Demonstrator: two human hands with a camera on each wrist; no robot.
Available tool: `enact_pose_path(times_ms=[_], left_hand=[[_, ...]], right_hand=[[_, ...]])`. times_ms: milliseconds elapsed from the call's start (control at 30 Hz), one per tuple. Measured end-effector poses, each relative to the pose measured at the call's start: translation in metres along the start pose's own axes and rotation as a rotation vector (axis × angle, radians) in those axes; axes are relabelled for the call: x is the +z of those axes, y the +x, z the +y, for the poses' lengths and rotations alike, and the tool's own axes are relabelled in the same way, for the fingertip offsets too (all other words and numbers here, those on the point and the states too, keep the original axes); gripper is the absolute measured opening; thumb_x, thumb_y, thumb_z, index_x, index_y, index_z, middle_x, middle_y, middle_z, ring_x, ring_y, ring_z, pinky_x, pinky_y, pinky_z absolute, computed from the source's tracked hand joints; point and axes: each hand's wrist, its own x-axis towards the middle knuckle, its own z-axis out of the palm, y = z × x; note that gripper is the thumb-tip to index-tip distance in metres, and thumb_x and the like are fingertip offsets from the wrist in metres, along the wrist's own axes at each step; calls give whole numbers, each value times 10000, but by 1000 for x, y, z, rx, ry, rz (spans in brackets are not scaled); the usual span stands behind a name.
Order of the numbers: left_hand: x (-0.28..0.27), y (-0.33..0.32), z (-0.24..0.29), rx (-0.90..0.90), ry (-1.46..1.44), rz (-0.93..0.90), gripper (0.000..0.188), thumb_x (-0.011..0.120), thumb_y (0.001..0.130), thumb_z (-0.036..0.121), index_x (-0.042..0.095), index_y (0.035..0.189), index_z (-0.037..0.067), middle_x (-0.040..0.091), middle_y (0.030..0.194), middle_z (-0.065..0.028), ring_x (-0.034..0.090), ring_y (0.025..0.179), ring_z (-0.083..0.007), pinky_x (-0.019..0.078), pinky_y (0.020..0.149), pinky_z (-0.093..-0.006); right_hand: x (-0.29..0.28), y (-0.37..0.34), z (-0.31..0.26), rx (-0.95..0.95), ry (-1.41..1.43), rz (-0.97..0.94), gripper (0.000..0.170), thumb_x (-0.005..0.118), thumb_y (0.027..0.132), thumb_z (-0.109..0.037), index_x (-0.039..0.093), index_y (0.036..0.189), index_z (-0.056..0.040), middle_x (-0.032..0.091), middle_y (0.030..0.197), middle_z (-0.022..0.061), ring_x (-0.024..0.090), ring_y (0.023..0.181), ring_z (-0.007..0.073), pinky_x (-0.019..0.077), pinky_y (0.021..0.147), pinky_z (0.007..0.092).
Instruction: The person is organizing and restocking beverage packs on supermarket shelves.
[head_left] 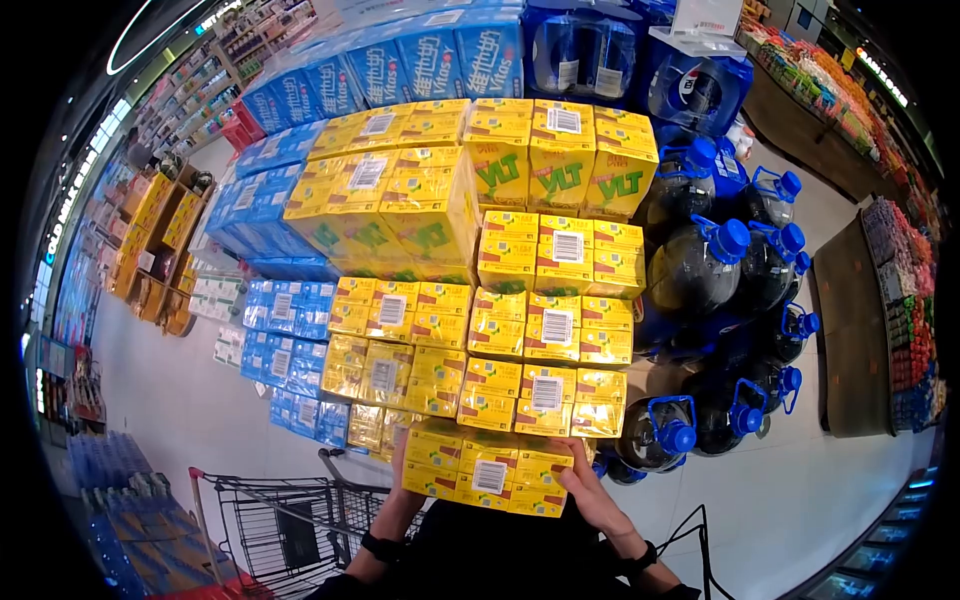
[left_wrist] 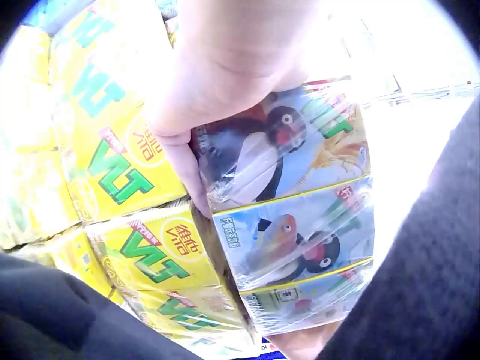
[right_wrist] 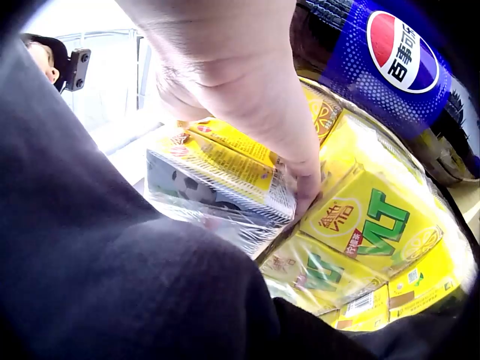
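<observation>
A shrink-wrapped multipack of yellow lemon tea cartons (head_left: pixel 488 474) is in front of my body, its barcode facing up. My left hand (head_left: pixel 402 488) grips its left end and my right hand (head_left: pixel 594 500) its right end. In the left wrist view the left hand (left_wrist: pixel 232 82) lies over the pack's penguin-printed side (left_wrist: pixel 292 232), beside stacked yellow cartons (left_wrist: pixel 124 176). The right wrist view has the right hand's (right_wrist: pixel 240 97) fingers between the held pack (right_wrist: pixel 217 161) and neighbouring cartons (right_wrist: pixel 367 217).
Stepped rows of yellow multipacks (head_left: pixel 555 265) rise ahead, with blue soy milk packs (head_left: pixel 285 310) on the left. Large cola bottles (head_left: pixel 700 260) with blue caps crowd the right side. A wire shopping cart (head_left: pixel 270 520) stands at lower left. Beyond the bottles is a snack bin (head_left: pixel 860 330).
</observation>
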Motion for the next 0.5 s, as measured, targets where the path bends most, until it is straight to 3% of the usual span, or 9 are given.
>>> enact_pose_path(times_ms=[67, 133, 200, 300, 333, 500], left_hand=[[1, 1, 1, -29, -18, 33, 388, 389, 1035, 288, 513, 1307, 41, 614, 1157, -71, 610, 1014, -161, 507, 858, -290], [-5, 2, -5, -122, -112, 122, 382, 399, 1033, 279, 513, 1310, 40, 616, 1159, -74, 615, 1006, -164, 512, 848, -290], [-16, 3, -13, -98, -97, 56, 383, 409, 1030, 276, 511, 1314, 39, 619, 1155, -74, 620, 999, -166, 519, 834, -293], [-26, 7, -22, -118, -166, 33, 378, 423, 1027, 261, 505, 1319, 36, 620, 1154, -73, 624, 991, -166, 526, 820, -294], [-28, 8, -25, -135, -202, 38, 375, 427, 1026, 254, 503, 1320, 35, 620, 1155, -73, 625, 989, -166, 528, 817, -293], [-15, 0, -18, -25, 67, 60, 351, 444, 1021, 205, 495, 1323, 34, 619, 1150, -65, 620, 983, -155, 526, 820, -285]], right_hand=[[-3, 1, 5, 4, 37, -3, 574, 531, 991, -320, 239, 1409, -57, 369, 1389, 156, 361, 1304, 234, 314, 1091, 398], [-5, 2, 8, 7, 49, -6, 666, 561, 976, -334, 201, 1450, -37, 343, 1428, 150, 339, 1327, 227, 291, 1106, 381], [-6, 3, 11, -8, 44, 2, 709, 570, 970, -339, 177, 1472, -28, 330, 1447, 144, 332, 1334, 222, 281, 1112, 369], [0, 2, 9, -13, 13, 52, 748, 518, 951, -520, 248, 1461, -45, 375, 1428, 130, 348, 1309, 215, 266, 1095, 348], [1, 2, 8, -20, 7, 57, 754, 519, 950, -519, 243, 1465, -44, 377, 1428, 131, 349, 1308, 215, 269, 1093, 348], [3, 2, 6, -27, -6, 78, 757, 519, 948, -508, 241, 1470, -36, 384, 1425, 135, 362, 1301, 218, 287, 1083, 349]])
